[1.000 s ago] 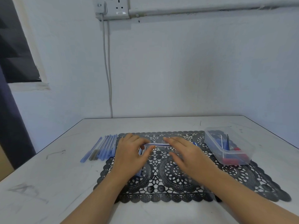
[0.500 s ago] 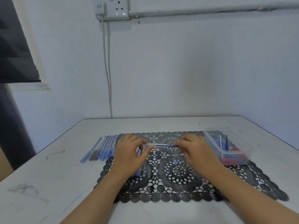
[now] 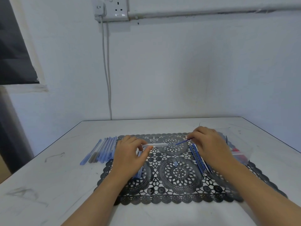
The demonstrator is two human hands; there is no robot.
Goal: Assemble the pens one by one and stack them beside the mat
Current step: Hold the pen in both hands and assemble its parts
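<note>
My left hand pinches a clear pen barrel level above the black lace mat. My right hand pinches a thin blue refill whose tip points at the barrel's open right end, a small gap apart. Several assembled blue pens lie in a row on the table left of the mat. A bundle of blue refills lies on the mat under my right wrist. A small blue cap sits on the mat's middle. More pen parts show under my left hand.
A clear plastic box with red and blue parts stands at the mat's right end, partly hidden by my right hand. The white table meets the wall at the back; a cable hangs from a wall socket.
My right hand has drawn away to the right, and the refill is now outside the barrel. The left hand keeps the barrel in place.
</note>
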